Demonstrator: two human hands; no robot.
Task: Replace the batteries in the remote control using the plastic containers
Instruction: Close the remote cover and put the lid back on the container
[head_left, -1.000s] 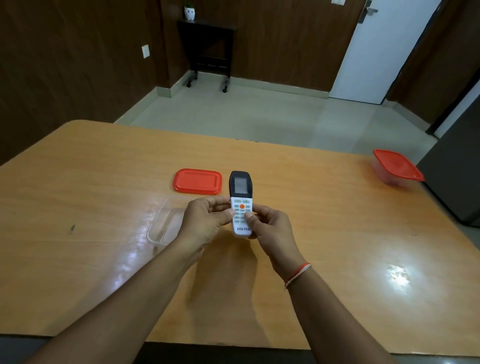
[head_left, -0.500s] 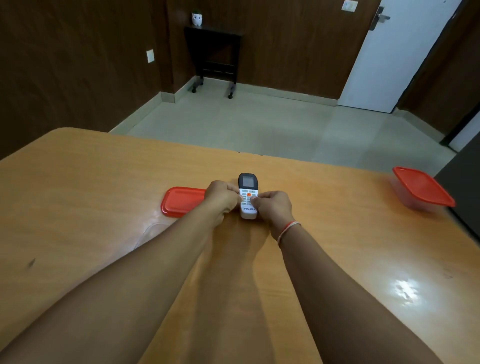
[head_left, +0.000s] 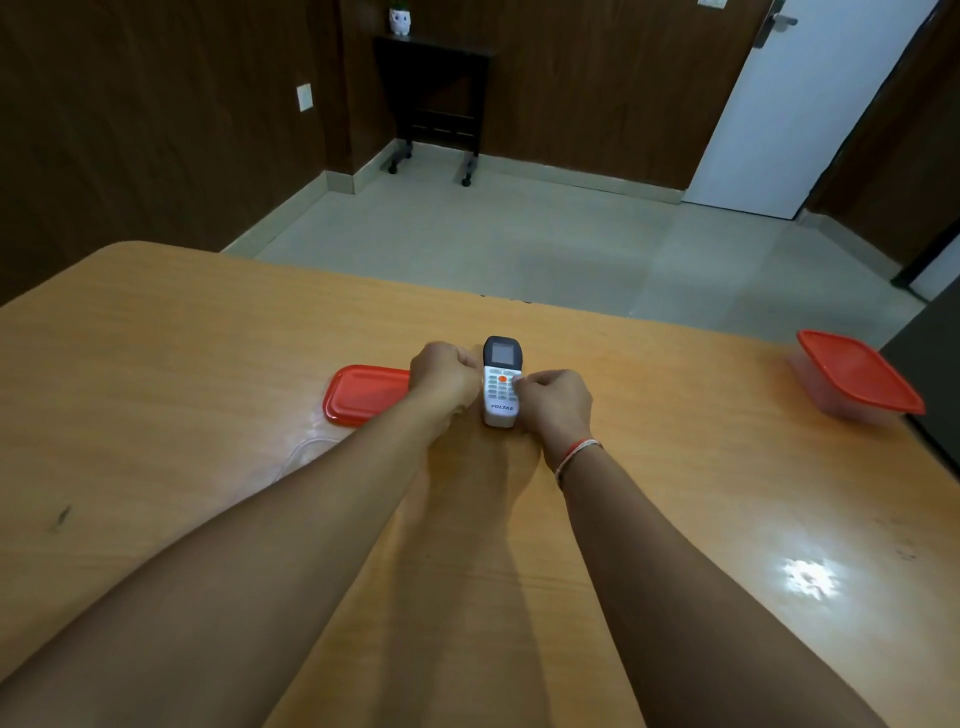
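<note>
1. Remote control (head_left: 501, 382): white body with a dark display end, lettering "VOLTAS" at its near end. It lies face up at the middle of the bench (head_left: 156, 374), display end pointing away from the person.
2. Left hand (head_left: 444, 376): fingers curled, grasping the remote's left edge.
3. Right hand (head_left: 558, 402): fingers curled against the remote's right edge, thumb on the keypad, grasping it. A red and white thread band (head_left: 574, 456) circles this wrist.
4. Red lid (head_left: 363, 395): lies flat on the bench just left of the left hand, partly hidden behind it.
5. Clear container (head_left: 304, 449): open, sits just nearer than the red lid, largely hidden by the left forearm; contents cannot be told.
6. Lidded container (head_left: 857, 376): clear body with a red lid fitted, at the bench's far right edge, well apart from the hands.
7. Batteries: none can be made out.
</note>
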